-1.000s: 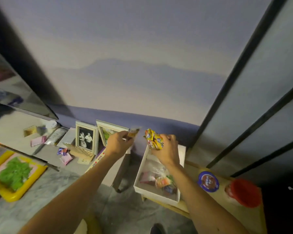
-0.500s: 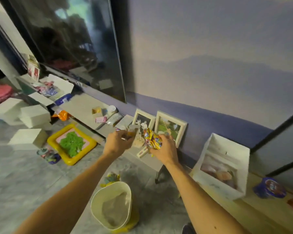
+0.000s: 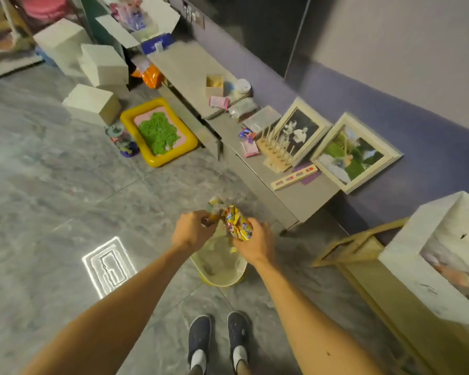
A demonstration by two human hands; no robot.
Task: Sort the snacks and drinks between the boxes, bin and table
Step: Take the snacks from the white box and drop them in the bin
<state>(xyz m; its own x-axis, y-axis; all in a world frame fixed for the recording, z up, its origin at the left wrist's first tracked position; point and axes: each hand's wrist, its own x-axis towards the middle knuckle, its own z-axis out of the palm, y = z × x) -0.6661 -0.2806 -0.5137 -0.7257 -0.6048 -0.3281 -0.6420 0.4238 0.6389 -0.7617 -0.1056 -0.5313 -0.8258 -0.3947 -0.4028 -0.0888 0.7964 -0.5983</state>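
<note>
My right hand (image 3: 253, 239) grips a crumpled yellow snack packet (image 3: 237, 222) with cartoon print. My left hand (image 3: 194, 230) pinches a small brownish wrapper (image 3: 213, 216) right beside it. Both hands hover over a cream bin with a yellow base (image 3: 220, 274) that stands on the floor between my arms. A white open box (image 3: 428, 269) with wrapped snacks inside sits on a low wooden table (image 3: 368, 277) at the right. Another open white box (image 3: 146, 23) holding pink and purple packets is at the top.
A long grey bench (image 3: 195, 69) along the wall carries small packets, a wooden rack and two framed photos (image 3: 355, 155). On the marble floor lie closed white boxes (image 3: 92, 104), a yellow tray of green sand (image 3: 160, 132) and a toy. My shoes (image 3: 217, 339) are below the bin.
The view has dropped and swung left, from the wall and white box to the floor. Both hands, still holding their packets, have moved from over the box to above the bin.
</note>
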